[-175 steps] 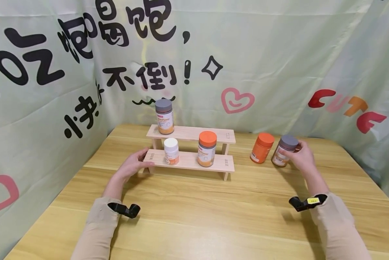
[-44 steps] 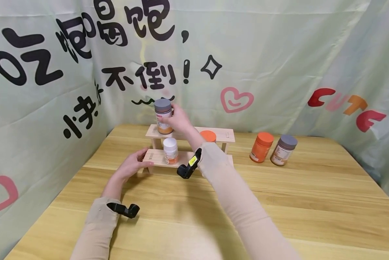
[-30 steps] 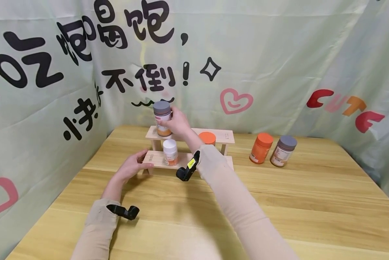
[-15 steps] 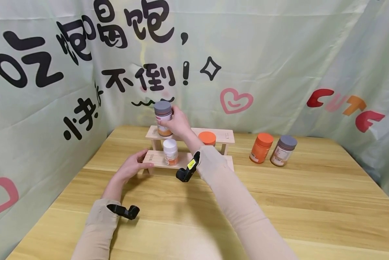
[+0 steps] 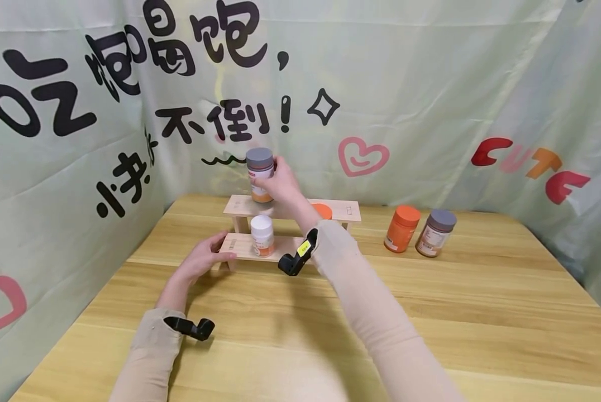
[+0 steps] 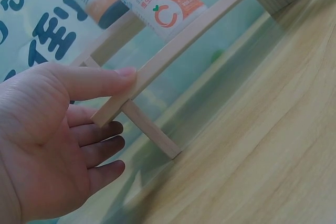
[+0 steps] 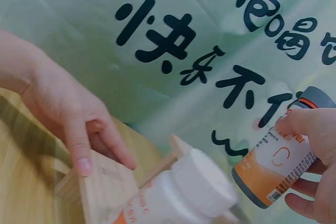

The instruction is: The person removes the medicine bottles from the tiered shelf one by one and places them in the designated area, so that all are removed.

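My right hand (image 5: 286,183) grips a supplement bottle with a grey cap (image 5: 259,177), thumb on one side and fingers on the other. In the right wrist view, the bottle shows an orange-and-white label and tilts in that frame; its base appears raised from the upper tier. At the left end of the two-tier wooden shelf (image 5: 237,243), my left hand (image 5: 203,260) holds the lower board, thumb on its edge and fingers behind. A white vitamin C bottle (image 6: 157,4) stands on that board. Behind my right forearm, an orange-capped bottle (image 5: 323,210) is mostly hidden.
On the table (image 5: 481,312) to the right of the shelf, an orange bottle (image 5: 402,229) stands beside another grey-capped bottle (image 5: 436,233). A printed fabric backdrop (image 5: 421,89) rises close behind the shelf and along the left side.
My right hand left the grey-capped bottle on the table, reached the one on the upper tier, and has now raised it and shifted it slightly right. My left hand stays on the shelf.
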Available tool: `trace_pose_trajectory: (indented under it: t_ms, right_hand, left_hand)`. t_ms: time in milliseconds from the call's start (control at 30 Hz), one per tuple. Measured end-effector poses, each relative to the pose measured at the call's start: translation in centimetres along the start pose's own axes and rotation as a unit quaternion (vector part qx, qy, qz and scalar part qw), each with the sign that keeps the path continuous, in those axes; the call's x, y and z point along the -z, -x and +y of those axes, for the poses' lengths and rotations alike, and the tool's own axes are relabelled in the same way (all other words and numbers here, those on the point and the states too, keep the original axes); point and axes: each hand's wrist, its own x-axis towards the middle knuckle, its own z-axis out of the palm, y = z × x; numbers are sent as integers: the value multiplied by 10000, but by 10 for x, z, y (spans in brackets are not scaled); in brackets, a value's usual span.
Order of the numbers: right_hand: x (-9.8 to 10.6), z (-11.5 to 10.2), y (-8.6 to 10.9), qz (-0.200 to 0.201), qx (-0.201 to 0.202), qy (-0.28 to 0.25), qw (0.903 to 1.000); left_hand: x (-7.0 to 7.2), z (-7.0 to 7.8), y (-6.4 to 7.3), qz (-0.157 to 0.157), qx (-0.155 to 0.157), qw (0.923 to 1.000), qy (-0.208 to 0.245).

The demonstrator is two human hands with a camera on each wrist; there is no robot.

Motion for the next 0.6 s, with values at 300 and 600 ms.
trace_pose_trajectory:
  t_ms: [300,600]
  right_hand:
    - [27,-7,-4,235,-131,115,9996]
    - [69,-2,-9,393,-239,-111,9989]
  left_hand:
    - [-1,1,0,-16,-13,10000,96]
    - [-1,0,1,-46,-12,10000,50]
